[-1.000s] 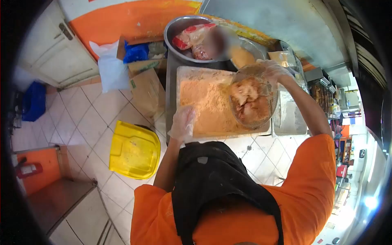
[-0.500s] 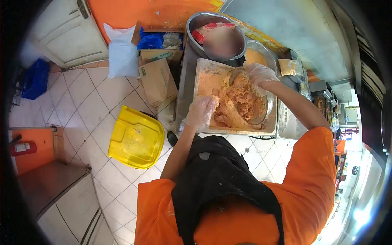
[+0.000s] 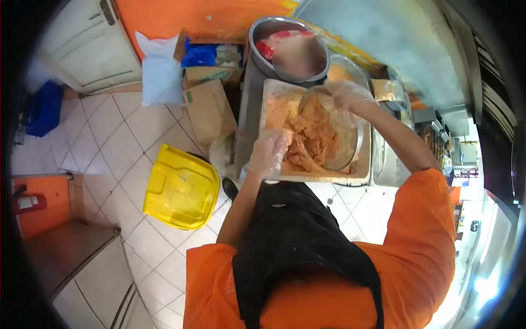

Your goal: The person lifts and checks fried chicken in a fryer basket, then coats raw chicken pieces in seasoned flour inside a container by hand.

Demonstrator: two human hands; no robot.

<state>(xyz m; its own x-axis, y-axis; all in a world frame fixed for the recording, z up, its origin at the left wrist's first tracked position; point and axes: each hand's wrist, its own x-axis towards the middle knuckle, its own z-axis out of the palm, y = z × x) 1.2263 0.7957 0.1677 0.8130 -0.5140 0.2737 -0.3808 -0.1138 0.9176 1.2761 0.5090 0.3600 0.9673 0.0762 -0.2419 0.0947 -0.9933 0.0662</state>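
Note:
My right hand [image 3: 349, 98], in a clear glove, is closed on the upper rim of a round mesh strainer [image 3: 346, 137]. The strainer tilts over a tray [image 3: 274, 174] of orange-tinted flour. Coated raw meat pieces [image 3: 312, 134] lie partly on the mesh and partly in the flour to its left. My left hand [image 3: 269, 149], gloved too, is at the tray's lower left, fingers closed around a piece of coated meat that only partly shows.
Behind the tray stand a steel bowl [image 3: 257, 46] with bagged contents and a bowl of orange liquid [image 3: 339, 71]. A clear container [image 3: 386, 164] adjoins the tray's right. Cardboard boxes [image 3: 211, 109], a white sack [image 3: 161, 77] and a yellow lid [image 3: 182, 186] are at left.
The strainer has come down and left over the tray, and its meat has spread into the flour. My left hand has moved from the tray's edge inward and closed on a piece.

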